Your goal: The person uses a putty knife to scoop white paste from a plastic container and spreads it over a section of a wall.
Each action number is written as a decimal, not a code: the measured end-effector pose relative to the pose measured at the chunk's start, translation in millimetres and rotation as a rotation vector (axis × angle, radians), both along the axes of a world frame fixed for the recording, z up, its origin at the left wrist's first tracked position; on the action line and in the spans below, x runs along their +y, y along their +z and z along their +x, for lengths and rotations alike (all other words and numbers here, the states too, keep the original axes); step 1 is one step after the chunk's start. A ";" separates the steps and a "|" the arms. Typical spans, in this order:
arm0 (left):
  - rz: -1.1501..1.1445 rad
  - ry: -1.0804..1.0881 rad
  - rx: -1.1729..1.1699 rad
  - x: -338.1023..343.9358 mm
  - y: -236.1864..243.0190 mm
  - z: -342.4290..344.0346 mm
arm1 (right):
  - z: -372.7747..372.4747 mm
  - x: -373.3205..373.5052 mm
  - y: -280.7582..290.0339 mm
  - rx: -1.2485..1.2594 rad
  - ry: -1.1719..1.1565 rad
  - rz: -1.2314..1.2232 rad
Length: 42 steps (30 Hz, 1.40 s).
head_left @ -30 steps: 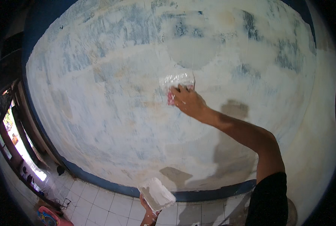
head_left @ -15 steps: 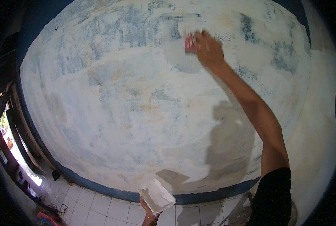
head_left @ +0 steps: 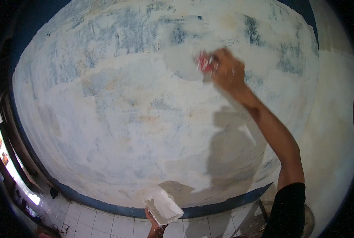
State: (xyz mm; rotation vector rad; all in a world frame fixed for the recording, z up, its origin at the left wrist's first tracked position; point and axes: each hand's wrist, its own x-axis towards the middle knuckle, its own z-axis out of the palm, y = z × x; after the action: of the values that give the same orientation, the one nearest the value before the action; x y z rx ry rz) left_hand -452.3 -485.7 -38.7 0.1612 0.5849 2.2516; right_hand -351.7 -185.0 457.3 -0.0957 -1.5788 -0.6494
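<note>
My right hand, raised and smeared by motion, grips a red putty scraper close to the upper middle of the wall. White specks show on the hand and the scraper, whose outline is blurred. Below, at the foot of the wall, my left hand holds a white rectangular tub by its underside and left side. White paste coats the tub's inside. The wall carries patchy white coating with blue-grey and tan showing through. Part of the left fingers is hidden beneath the tub.
A dark blue band borders the wall along its base. White floor tiles lie below it. Daylight comes through a slatted opening at the left. A round-edged object stands behind my right sleeve. My shadow falls on the wall.
My right hand has come down and slightly right across the wall with the scraper. The view has shifted a little; the left hand still holds the tub low down.
</note>
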 end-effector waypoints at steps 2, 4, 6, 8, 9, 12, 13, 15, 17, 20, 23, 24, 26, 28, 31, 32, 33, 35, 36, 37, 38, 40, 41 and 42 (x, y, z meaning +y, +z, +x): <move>0.022 -0.037 -0.013 2.3 -0.5 0.0 | 16.2 16.2 46.1 0.004 -0.256 0.135; 0.047 -0.077 -0.022 6.3 0.5 2.8 | 25.2 44.2 54.2 -0.021 -0.335 0.172; 0.000 -0.035 -0.104 8.8 5.8 6.2 | 17.4 63.3 11.9 -0.001 -0.162 0.061; -0.024 -0.041 -0.028 10.1 8.2 5.5 | 17.6 57.8 -41.7 -0.123 -0.098 0.040; -0.062 -0.057 0.043 9.0 7.2 8.1 | 25.3 59.0 -72.1 -0.217 -0.071 -0.087; 0.028 -0.116 0.008 18.4 -27.8 6.4 | 50.2 36.1 -161.5 -0.159 0.068 -0.086; 0.022 -0.119 0.004 20.3 -26.5 15.8 | 60.9 20.5 -190.5 -0.260 0.094 -0.345; 0.089 -0.144 -0.111 27.6 -15.7 38.7 | 89.8 -20.9 -226.9 -0.397 0.074 -0.635; 0.063 -0.156 -0.039 36.0 -12.5 64.6 | 119.1 -50.0 -268.7 -0.357 0.058 -0.662; 0.091 -0.192 0.011 48.4 -0.9 114.1 | 156.3 -85.1 -326.3 -0.193 0.439 -1.281; 0.118 -0.267 -0.008 59.1 3.6 161.5 | 205.8 -94.2 -399.4 -0.378 0.438 -1.198; 0.098 -0.282 -0.011 63.6 0.7 176.4 | 221.1 -99.4 -411.0 -0.412 0.492 -1.378; 0.032 -0.303 -0.001 69.0 -5.0 206.6 | 249.6 -115.4 -402.3 -0.445 0.523 -1.642; -0.015 -0.342 0.021 78.2 -10.5 232.3 | 270.6 -114.0 -405.4 -0.447 0.531 -1.900; -0.073 -0.402 0.051 91.3 -15.1 265.7 | 292.7 -103.2 -416.0 -0.389 0.457 -1.545; -0.086 -0.410 0.050 93.7 -16.6 275.3 | 299.2 -96.5 -424.4 -0.401 0.460 -1.541; -0.100 -0.418 0.057 96.4 -17.3 283.1 | 306.3 -88.2 -435.7 -0.500 0.386 -1.522; -0.126 -0.426 0.073 100.4 -19.0 294.0 | 315.6 -80.9 -444.3 -0.602 0.316 -1.500; -0.137 -0.428 0.081 101.5 -20.3 298.2 | 318.5 -82.0 -440.9 -0.640 0.277 -1.554; -0.145 -0.427 0.084 102.0 -21.3 300.4 | 320.1 -82.8 -439.5 -0.679 0.236 -1.607; -0.154 -0.426 0.084 102.4 -22.4 303.4 | 321.2 -82.2 -442.3 -0.682 0.237 -1.606; -0.166 -0.425 0.091 102.4 -24.9 307.6 | 321.3 -82.1 -450.1 -0.742 -0.034 -1.433; -0.176 -0.435 0.097 103.4 -25.0 307.3 | 321.7 -84.5 -442.0 -0.733 -0.040 -1.439; -0.182 -0.424 0.096 101.7 -25.7 308.1 | 321.6 -89.5 -425.5 -0.777 -0.087 -1.491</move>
State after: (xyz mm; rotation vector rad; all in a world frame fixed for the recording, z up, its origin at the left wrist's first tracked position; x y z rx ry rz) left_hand -144.2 -383.9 -64.4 0.2751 0.7285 1.7799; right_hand -30.1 -274.5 31.8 -1.1146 -2.5101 0.6568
